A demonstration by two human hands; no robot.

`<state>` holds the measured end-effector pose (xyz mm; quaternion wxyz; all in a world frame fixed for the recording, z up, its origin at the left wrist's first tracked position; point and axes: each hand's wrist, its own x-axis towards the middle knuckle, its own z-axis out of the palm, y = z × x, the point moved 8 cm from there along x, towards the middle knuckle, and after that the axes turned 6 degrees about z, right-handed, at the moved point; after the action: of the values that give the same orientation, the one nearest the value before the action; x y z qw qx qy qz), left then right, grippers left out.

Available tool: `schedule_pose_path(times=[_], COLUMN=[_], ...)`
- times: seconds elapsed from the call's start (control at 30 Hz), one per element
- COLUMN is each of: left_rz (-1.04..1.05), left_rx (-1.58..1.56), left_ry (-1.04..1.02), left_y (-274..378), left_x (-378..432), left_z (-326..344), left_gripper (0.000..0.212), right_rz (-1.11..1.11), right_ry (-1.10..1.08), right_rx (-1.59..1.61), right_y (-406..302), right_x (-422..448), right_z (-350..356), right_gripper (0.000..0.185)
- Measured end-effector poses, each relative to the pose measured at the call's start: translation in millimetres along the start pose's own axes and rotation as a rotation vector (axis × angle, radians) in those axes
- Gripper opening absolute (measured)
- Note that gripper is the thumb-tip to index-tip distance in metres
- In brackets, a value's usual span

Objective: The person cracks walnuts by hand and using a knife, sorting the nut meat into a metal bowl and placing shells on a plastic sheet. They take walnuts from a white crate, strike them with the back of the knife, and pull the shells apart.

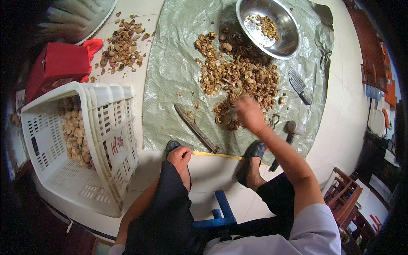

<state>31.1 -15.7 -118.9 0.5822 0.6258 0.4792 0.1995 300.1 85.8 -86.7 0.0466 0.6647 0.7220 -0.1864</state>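
Observation:
My right hand (250, 114) reaches into a spread of cracked walnut shells (242, 78) on a green woven plastic sheet (169, 79); it is blurred, and its fingertips are hard to make out. My left hand (179, 156) rests by my left knee and shoe, its fingers curled, and whether it holds something small is unclear. Above the shells stands a perforated steel basin (287, 28) with walnut kernels (269, 28) inside. To the right lie a cleaver-like knife (297, 82), a small metal tool with loops (274, 120) and a hammer (296, 128). A dark, flat curved bar (196, 127) lies at the sheet's lower left.
A white plastic crate (86, 98) with whole walnuts (75, 137) stands at left, beside a red box (60, 63). More shells (122, 47) lie on the tiles. A blue stool (216, 222) is beneath me. Wooden furniture (342, 194) stands at lower right.

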Motion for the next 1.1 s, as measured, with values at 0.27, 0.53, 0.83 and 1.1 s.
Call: schedule_pose_path(times=[0.27, 0.53, 0.83, 1.1], left_rz=[-0.057, -0.227, -0.603, -0.211], left_rx=[-0.051, 0.487, 0.439, 0.057], left_ry=[0.117, 0.760, 0.544, 0.770], left_y=[-10, -55, -82, -12], left_x=[-3, -36, -26, -10], left_z=[-3, -105, -120, -117], left_gripper=[0.010, 0.052, 0.041, 0.029], right_rz=[-0.431, -0.074, 0.193, 0.614], right_ry=[-0.082, -0.093, -0.293, -0.124], right_rx=[-0.109, 0.115, 0.292, 0.864], right_y=[-51, -36, -111, -51], right_x=[-53, -25, -33, -93], right_z=[50, 19, 88, 58], right_gripper=[0.030, 0.029, 0.029, 0.029])
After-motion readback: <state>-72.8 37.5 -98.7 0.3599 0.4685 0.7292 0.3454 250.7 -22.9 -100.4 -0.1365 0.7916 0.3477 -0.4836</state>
